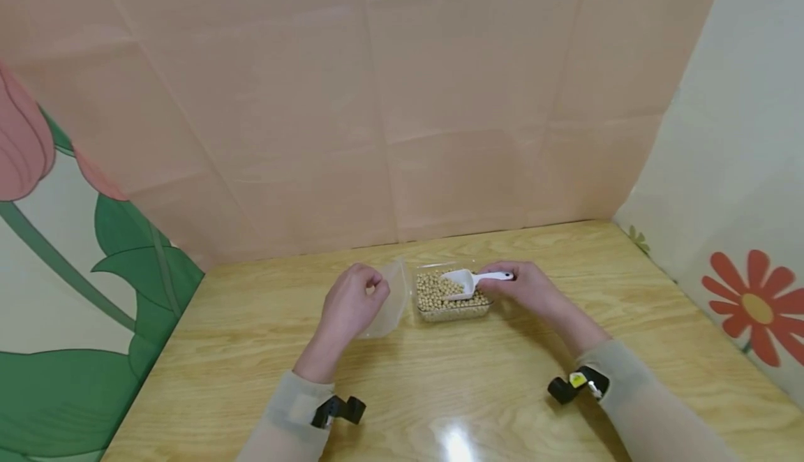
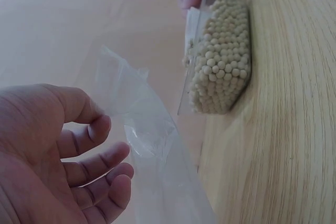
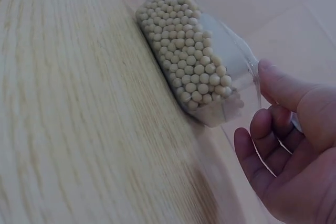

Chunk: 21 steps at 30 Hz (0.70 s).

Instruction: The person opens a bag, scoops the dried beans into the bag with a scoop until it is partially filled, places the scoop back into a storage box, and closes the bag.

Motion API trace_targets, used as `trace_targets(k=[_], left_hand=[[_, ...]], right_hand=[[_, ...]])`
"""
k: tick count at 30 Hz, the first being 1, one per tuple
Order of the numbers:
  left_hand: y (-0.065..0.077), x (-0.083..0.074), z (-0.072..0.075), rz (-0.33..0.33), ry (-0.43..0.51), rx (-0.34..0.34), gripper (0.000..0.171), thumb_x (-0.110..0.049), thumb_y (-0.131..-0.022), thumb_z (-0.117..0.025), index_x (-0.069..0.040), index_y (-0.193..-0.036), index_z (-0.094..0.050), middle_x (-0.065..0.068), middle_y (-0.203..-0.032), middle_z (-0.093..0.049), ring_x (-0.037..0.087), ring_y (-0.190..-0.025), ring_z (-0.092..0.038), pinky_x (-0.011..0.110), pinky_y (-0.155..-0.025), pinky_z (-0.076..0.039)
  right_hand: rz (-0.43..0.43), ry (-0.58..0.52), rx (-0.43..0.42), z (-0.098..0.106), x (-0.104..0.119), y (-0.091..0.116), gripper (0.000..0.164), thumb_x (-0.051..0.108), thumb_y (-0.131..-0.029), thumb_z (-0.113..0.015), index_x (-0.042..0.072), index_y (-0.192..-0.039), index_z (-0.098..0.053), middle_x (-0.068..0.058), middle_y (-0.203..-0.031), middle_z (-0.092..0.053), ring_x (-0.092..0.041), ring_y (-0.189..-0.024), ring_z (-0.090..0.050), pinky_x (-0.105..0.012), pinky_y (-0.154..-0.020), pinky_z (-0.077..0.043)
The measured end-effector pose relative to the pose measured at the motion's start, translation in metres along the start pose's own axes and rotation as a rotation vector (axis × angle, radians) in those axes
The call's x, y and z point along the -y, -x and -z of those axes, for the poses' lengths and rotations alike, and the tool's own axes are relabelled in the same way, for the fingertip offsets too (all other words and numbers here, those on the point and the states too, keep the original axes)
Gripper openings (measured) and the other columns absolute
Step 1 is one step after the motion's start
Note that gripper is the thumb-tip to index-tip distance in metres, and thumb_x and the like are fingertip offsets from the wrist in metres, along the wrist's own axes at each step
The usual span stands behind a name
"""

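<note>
My left hand (image 1: 358, 296) pinches the edge of a clear plastic bag (image 2: 157, 145) between thumb and forefinger, the bag hanging open beside the box. A clear plastic box (image 1: 453, 314) full of pale round beans (image 2: 223, 61) stands on the table to its right. Over the beans lies a white scoop (image 1: 461, 282), its bowl partly filled with them. The scoop's handle, pointing right, is gripped by my right hand (image 1: 518, 286). In the right wrist view the thumb and fingers close round the handle at the box's rim, and the handle is mostly hidden.
The wooden table (image 1: 402, 385) runs back to a pink sheet (image 1: 377, 113) hung behind it. A wall with a red flower (image 1: 756, 308) stands at the right, and a panel with painted leaves (image 1: 132, 252) at the left.
</note>
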<state>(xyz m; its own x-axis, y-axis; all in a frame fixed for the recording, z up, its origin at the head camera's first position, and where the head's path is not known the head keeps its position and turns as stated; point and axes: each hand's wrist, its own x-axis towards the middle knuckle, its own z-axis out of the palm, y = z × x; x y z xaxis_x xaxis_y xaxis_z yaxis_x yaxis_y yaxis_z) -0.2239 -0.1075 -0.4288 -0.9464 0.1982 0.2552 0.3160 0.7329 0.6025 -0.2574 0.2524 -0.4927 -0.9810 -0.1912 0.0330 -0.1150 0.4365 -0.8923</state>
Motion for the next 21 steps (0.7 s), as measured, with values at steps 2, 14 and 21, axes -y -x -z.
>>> trace_targets(k=[2,14,21], left_hand=[[0.0000,-0.0001,-0.0002,0.000,-0.003,0.000,0.017,-0.016,-0.104,-0.065,-0.013,-0.091,-0.075,0.010,-0.121,-0.074,0.029,-0.109,-0.069,0.052,-0.093,-0.057],[-0.0017,0.0015,-0.0048,-0.009,0.004,-0.012,0.016,-0.016,-0.102,-0.066,-0.014,-0.087,-0.074,0.008,-0.116,-0.073,0.029,-0.108,-0.068,0.053,-0.094,-0.056],[-0.0018,0.0021,-0.0061,-0.004,0.002,-0.013,0.016,-0.016,-0.102,-0.066,-0.014,-0.087,-0.073,0.007,-0.113,-0.072,0.028,-0.104,-0.068,0.051,-0.091,-0.056]], right_hand=[[-0.016,-0.018,0.003,0.0016,-0.0004,0.0007,0.041,0.037,-0.099,-0.084,0.009,-0.129,-0.080,-0.013,-0.106,-0.080,-0.026,-0.093,-0.069,-0.034,-0.077,-0.056],[-0.077,-0.078,-0.001,0.0066,0.0019,0.0027,0.049,0.043,-0.099,-0.084,0.010,-0.135,-0.078,-0.011,-0.125,-0.078,-0.028,-0.112,-0.068,-0.043,-0.096,-0.054],[-0.082,-0.132,-0.007,0.0084,0.0029,0.0026,0.050,0.039,-0.099,-0.084,0.007,-0.136,-0.076,-0.013,-0.126,-0.077,-0.029,-0.115,-0.067,-0.045,-0.099,-0.052]])
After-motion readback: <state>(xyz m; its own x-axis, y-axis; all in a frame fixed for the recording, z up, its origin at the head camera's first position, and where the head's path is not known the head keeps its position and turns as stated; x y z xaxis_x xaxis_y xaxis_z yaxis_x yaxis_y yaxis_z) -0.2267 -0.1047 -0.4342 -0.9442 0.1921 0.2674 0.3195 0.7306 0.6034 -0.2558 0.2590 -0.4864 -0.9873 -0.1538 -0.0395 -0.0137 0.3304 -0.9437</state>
